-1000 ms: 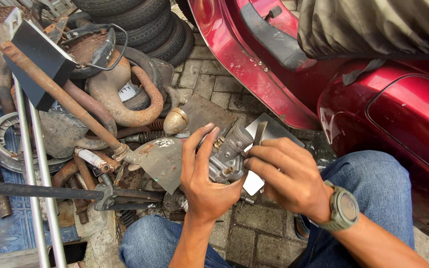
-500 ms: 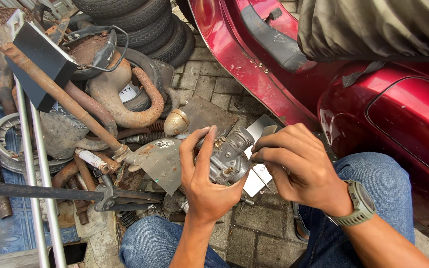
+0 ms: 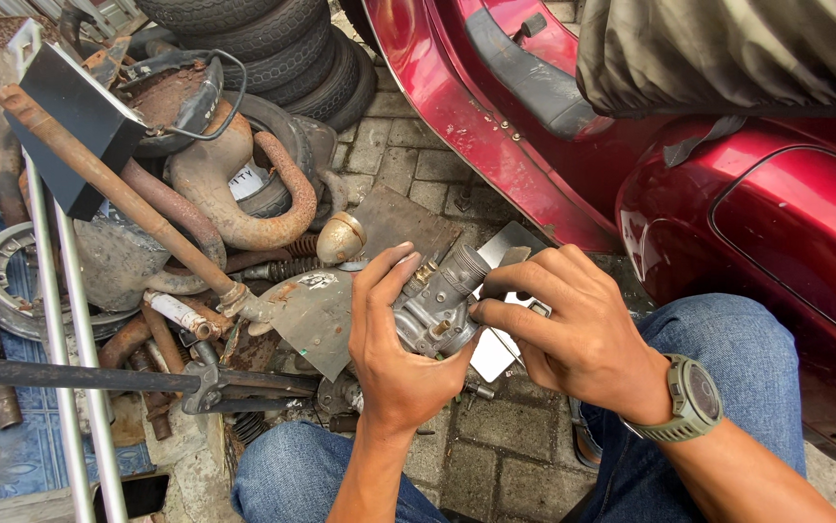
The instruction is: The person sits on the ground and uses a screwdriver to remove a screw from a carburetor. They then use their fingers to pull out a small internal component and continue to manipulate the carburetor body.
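My left hand (image 3: 391, 341) cups a small grey metal carburetor (image 3: 440, 298) from the left and below, thumb and fingers wrapped round its body. My right hand (image 3: 573, 334), with a green watch on the wrist, grips the same part from the right, fingertips pressed to its side. The carburetor has a round barrel end pointing up and right and a brass fitting on its upper left. Both hands hold it above my knees in blue jeans, over a flat metal plate (image 3: 505, 242) on the paving.
A dark red scooter body (image 3: 757, 194) fills the right side. A pile of rusty exhaust pipes (image 3: 243, 208), rods and scrap lies at left, stacked tyres (image 3: 273, 48) behind it. A black bar (image 3: 69, 373) crosses low left. Brick paving is underfoot.
My right hand has slid slightly up and right along the carburetor, fingers re-gripping its side. The left hand keeps its hold, nearly still.
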